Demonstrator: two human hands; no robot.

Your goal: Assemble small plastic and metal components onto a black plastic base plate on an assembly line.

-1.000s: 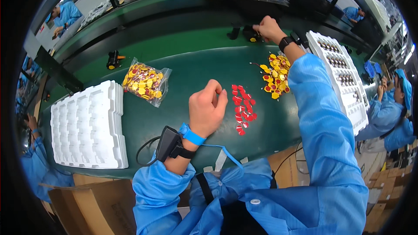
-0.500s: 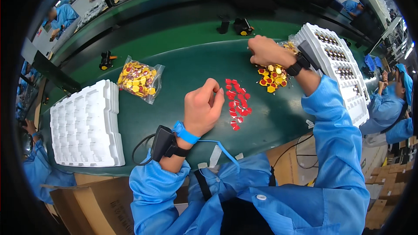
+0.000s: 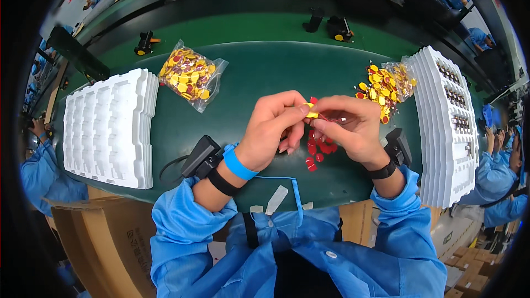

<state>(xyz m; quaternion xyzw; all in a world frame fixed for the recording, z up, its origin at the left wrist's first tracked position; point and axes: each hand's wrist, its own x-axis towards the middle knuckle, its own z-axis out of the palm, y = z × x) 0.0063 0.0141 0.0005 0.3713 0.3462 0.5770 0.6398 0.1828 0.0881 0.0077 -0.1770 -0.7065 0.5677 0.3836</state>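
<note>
My left hand (image 3: 276, 127) pinches a small yellow piece (image 3: 311, 112) between thumb and forefinger, its other fingers curled. Against the same piece close the thumb and forefinger of my right hand (image 3: 353, 127); a bit of red shows between them. Just under the hands lie several small red pieces (image 3: 318, 148) on the dark green mat (image 3: 259, 72), partly covered by the fingers. To the right, a loose pile of yellow and dark-red pieces (image 3: 382, 85) spills beside an opened clear bag (image 3: 407, 77).
A clear bag of yellow and dark-red pieces (image 3: 189, 77) lies at the left. Stacked white trays (image 3: 107, 129) stand at the left edge; another stack (image 3: 436, 127) at the right holds small metal parts. Black devices (image 3: 338, 28) sit at the back. A blue coiled cord (image 3: 296, 187) runs from my left wrist.
My right hand has come from the yellow pile to the middle, meeting my left hand. A yellow piece is now between the fingers. The view has shifted a little.
</note>
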